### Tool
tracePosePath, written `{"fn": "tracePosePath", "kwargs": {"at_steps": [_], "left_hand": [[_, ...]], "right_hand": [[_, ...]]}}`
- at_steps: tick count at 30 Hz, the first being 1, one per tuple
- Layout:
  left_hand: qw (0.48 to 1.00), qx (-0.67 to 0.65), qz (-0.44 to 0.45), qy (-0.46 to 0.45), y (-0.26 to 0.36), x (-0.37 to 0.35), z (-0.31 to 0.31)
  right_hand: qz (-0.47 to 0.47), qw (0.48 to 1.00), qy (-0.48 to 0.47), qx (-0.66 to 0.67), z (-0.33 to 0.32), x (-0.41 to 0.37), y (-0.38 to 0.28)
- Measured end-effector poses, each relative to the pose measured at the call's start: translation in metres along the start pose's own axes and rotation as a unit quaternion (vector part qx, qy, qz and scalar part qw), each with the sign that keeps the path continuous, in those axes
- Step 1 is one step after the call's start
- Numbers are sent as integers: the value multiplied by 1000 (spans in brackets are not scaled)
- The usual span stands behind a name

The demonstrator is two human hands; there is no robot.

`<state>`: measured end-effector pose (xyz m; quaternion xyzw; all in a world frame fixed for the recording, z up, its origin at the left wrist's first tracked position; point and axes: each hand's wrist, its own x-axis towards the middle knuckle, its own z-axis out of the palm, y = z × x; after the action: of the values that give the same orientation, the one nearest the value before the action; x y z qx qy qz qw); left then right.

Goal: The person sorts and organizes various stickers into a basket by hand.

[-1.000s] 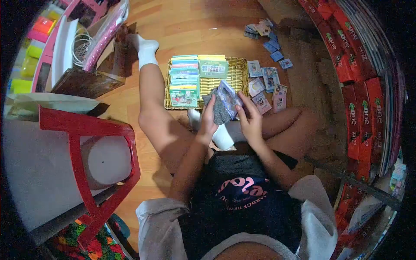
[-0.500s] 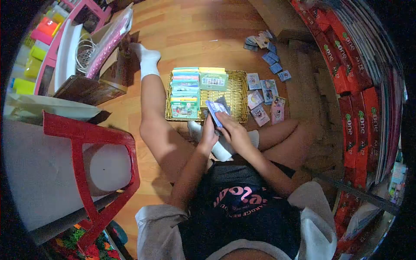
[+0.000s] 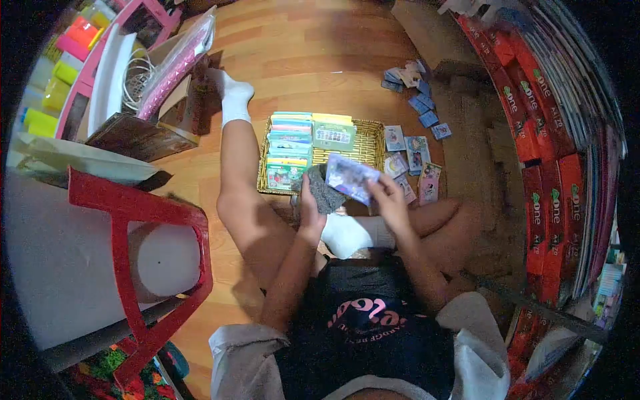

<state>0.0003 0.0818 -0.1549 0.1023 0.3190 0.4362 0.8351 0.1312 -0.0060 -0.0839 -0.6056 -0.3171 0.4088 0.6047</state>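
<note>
I sit on the floor with legs folded. My left hand (image 3: 310,208) grips a grey, speckled stack of cards (image 3: 325,191) just above my knee. My right hand (image 3: 392,203) holds one bluish picture card (image 3: 351,179), face up, beside the stack. Right behind both hands lies a wicker tray (image 3: 369,143) with rows of green and yellow card packs (image 3: 289,148). Loose picture cards (image 3: 417,157) lie on the floor right of the tray.
A red plastic stool (image 3: 137,233) stands at my left. Red boxes (image 3: 543,153) line the right side. More loose cards (image 3: 413,87) lie farther away on the wooden floor. Shelving with coloured items (image 3: 73,60) is at the far left.
My right hand has drawn the bluish card away from the stack to the right and turned it face up. The view shifted slightly forward.
</note>
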Motion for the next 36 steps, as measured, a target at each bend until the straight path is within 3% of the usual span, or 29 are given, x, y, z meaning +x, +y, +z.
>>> {"fn": "tracePosePath", "kwargs": {"at_steps": [4, 6, 7, 11, 14, 20, 23, 25, 26, 28, 36], "left_hand": [[997, 46, 33, 56, -3, 2, -9], [987, 64, 72, 124, -6, 7, -19], [985, 32, 93, 141, -7, 11, -24], [982, -10, 82, 171, 0, 2, -16], [988, -24, 67, 139, 2, -3, -9], [978, 33, 92, 185, 5, -1, 1], [974, 28, 81, 211, 5, 2, 1], [976, 20, 76, 202, 2, 5, -4], [976, 19, 74, 204, 0, 7, -6], [975, 44, 57, 211, 0, 8, -8], [976, 60, 1, 208, 0, 10, -14]], "right_hand": [[-12, 996, 88, -30, -20, 30, 12], [36, 989, 104, 103, -22, 46, 23], [2, 993, 114, 42, -23, 57, 33], [22, 994, 99, 43, -11, 84, 57], [46, 994, 89, 48, 4, 100, 65], [17, 998, 55, 5, 18, 124, 86], [39, 997, 49, -53, 19, 128, 89], [-55, 991, 46, -108, 19, 129, 90], [-53, 991, 46, -111, 17, 128, 90], [-71, 922, 62, -376, 12, 126, 81], [-65, 872, 49, -483, 13, 129, 67]]}}
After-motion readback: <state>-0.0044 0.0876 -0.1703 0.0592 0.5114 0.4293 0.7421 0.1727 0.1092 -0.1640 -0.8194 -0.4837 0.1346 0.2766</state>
